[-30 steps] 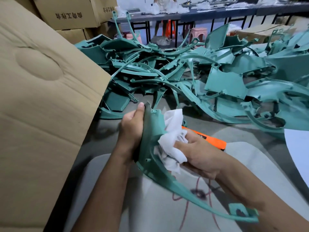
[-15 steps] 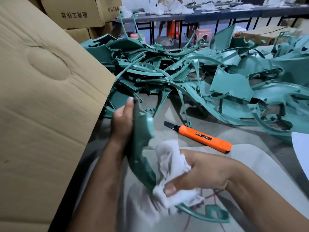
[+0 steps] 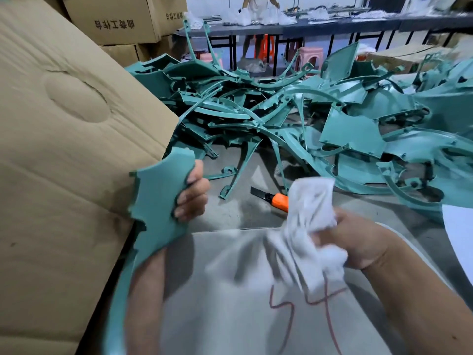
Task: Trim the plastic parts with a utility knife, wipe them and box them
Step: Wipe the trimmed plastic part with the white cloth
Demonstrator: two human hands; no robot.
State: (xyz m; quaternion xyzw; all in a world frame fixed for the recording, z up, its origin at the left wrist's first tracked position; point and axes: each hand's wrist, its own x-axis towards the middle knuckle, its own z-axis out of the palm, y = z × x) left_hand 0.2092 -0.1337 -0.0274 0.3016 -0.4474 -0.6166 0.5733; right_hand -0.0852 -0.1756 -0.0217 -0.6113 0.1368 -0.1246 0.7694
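Head view: wiping stage, one part in hand, boxing not yet done.
My left hand [image 3: 190,194] curls round the teal part [image 3: 158,198] beside the cardboard box [image 3: 64,160]; right hand [image 3: 358,242] bunches the cloth [image 3: 309,216] clear of it (utility knife [image 3: 275,199] on the tabletop, pile [image 3: 307,119] waiting).

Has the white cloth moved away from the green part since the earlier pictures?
Yes. The white cloth moved right, off the green part, now covering the orange knife.

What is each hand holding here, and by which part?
Left hand grips the teal plastic part by its broad upper end; right hand clutches the bunched white cloth.
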